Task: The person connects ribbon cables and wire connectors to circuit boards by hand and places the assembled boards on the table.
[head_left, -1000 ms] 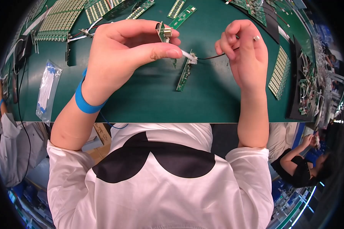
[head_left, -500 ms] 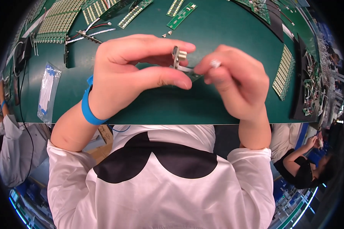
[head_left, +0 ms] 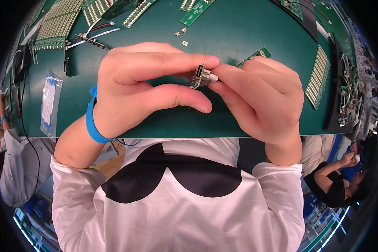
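The small circuit board [head_left: 198,77] was held above the green bench [head_left: 239,38], pinched between thumb and forefinger of the left hand [head_left: 147,90]. The right hand [head_left: 262,101] gripped a white plug [head_left: 213,78] touching the board's right edge, its axis running left-right.

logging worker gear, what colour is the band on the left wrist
Blue; the wrist band shows plainly in the head view.
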{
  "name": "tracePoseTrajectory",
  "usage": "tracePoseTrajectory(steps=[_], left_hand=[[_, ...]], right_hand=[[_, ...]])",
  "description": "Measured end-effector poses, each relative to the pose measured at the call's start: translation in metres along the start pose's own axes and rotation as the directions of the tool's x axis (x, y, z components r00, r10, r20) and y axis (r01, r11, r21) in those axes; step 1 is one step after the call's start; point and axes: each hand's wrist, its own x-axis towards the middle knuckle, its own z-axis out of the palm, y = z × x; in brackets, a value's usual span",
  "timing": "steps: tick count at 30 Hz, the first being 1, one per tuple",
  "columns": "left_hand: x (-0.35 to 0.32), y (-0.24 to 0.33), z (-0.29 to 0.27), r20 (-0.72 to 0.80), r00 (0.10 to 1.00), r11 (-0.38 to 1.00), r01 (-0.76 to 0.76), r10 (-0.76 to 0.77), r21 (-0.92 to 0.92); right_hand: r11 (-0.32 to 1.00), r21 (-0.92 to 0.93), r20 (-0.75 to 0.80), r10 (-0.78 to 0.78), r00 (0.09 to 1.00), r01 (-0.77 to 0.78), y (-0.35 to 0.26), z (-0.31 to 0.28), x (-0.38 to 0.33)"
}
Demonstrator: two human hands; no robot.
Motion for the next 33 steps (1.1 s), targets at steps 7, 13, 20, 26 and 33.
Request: tracePoseTrajectory(steps=[7,13,20,26,33], left_hand=[[-0.001,0.001,-0.001,0.014,0.999,0.995,-0.052,0.051,0.084],[-0.003,0.0,0.003,0.009,0.998,0.99,-0.07,0.07,0.118],[-0.008,0.003,0.006,0.0,1.0,0.964,-0.012,0.013,0.266],[-0.007,0.004,0.008,-0.01,1.0,0.94,-0.011,0.016,0.341],[-0.005,0.002,0.011,-0.038,0.997,0.921,-0.045,0.064,0.387]], right_hand=[[0.988,-0.146,0.036,-0.039,0.999,0.044,-0.001,-0.002,0.0],[0.992,-0.118,0.036,-0.051,0.998,0.055,0.003,0.0,-0.002],[1.0,0.013,0.078,-0.028,0.997,0.027,0.013,0.005,-0.001],[0.999,-0.035,0.09,-0.026,0.996,0.029,0.011,0.006,-0.001],[0.992,0.089,0.146,0.072,0.987,-0.086,0.014,0.005,0.0]])
